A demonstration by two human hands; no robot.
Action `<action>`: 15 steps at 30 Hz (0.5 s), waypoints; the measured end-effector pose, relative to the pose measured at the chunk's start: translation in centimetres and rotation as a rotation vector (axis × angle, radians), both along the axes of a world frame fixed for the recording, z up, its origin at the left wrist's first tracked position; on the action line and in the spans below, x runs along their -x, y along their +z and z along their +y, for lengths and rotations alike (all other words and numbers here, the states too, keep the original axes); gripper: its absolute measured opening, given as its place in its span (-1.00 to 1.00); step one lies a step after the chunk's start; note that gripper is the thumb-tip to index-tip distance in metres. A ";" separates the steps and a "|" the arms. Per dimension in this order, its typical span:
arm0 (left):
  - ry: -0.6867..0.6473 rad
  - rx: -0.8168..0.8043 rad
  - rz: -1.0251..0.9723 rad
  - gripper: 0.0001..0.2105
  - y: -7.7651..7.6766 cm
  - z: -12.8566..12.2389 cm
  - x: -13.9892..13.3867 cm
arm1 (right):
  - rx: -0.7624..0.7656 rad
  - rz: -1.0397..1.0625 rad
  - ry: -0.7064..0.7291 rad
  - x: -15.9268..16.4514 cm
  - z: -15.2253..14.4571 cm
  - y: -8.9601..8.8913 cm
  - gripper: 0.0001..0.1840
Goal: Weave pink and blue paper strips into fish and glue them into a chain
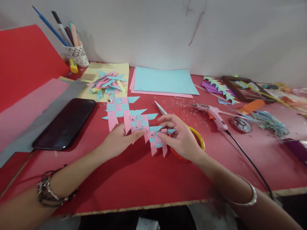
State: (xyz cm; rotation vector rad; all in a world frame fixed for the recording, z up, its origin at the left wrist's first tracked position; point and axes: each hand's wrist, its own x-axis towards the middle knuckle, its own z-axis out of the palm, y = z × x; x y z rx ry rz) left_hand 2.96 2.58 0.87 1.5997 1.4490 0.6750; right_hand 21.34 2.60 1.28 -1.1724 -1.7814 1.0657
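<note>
Woven paper fish [139,123]: between the hands, well inside the front table edge [134,208].
Left hand [120,135]: fingers closed on the middle fish [142,118].
Right hand [181,135]: fingers loosely curved, thumb on the smallest fish [152,135]; grip I cannot tell.
Scissors [202,140]: beneath right hand, leaving little room there.

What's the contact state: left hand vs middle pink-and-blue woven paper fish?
Touching. Head view: the left hand has its thumb lying across the lower edge of the middle woven paper fish, other fingers hidden behind.
</note>
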 end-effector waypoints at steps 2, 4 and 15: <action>0.009 0.000 0.004 -0.65 0.0 0.0 0.0 | 0.006 -0.010 0.003 0.0 0.0 0.1 -0.74; 0.019 0.000 0.005 -0.65 0.0 0.0 -0.1 | 0.006 -0.026 0.007 0.0 0.0 0.1 -0.73; 0.057 0.044 0.069 -0.57 -0.3 0.1 0.2 | -0.029 -0.023 0.026 -0.2 0.2 0.1 -0.76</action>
